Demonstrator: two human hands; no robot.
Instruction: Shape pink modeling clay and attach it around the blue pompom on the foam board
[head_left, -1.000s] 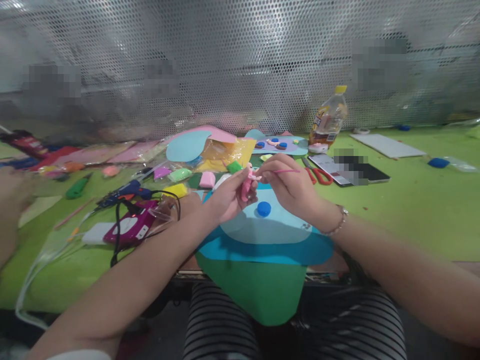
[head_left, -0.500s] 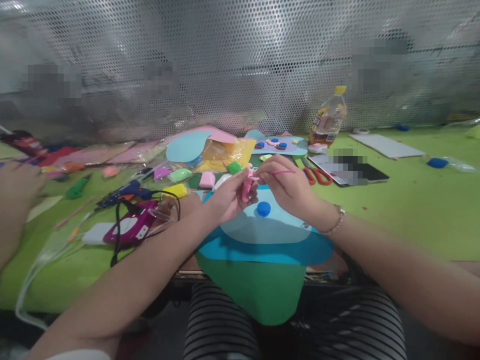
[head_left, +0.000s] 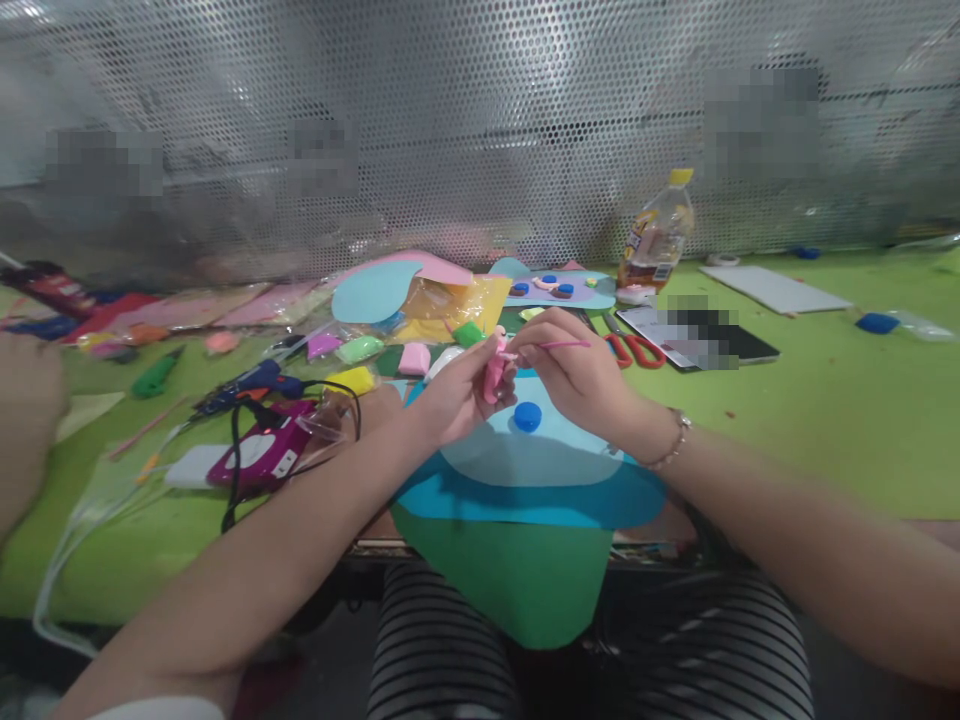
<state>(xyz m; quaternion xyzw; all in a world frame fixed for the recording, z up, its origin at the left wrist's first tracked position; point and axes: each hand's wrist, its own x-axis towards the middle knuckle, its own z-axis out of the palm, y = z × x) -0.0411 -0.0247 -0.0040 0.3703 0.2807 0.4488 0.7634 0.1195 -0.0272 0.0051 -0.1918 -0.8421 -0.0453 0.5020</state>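
My left hand is closed around a small pink clay figure, held upright above the light blue paper. Between the fingers of my right hand is a thin pink stick, probably a modelling tool, its near end by the figure. The fingertips of that hand meet the figure's side, and the exact contact is hidden. Below both hands lies a round blue clay piece on layered light blue paper, with darker blue paper and green paper hanging over the table edge.
To the left are a glue gun, a magenta power strip with cables, and several clay packets. Red-handled scissors, a phone and a bottle stand or lie to the right. Another person's hand is at far left.
My two hands, the figure and the stick look almost unmoved. At far left, the other person's hand has shifted left and slightly down.
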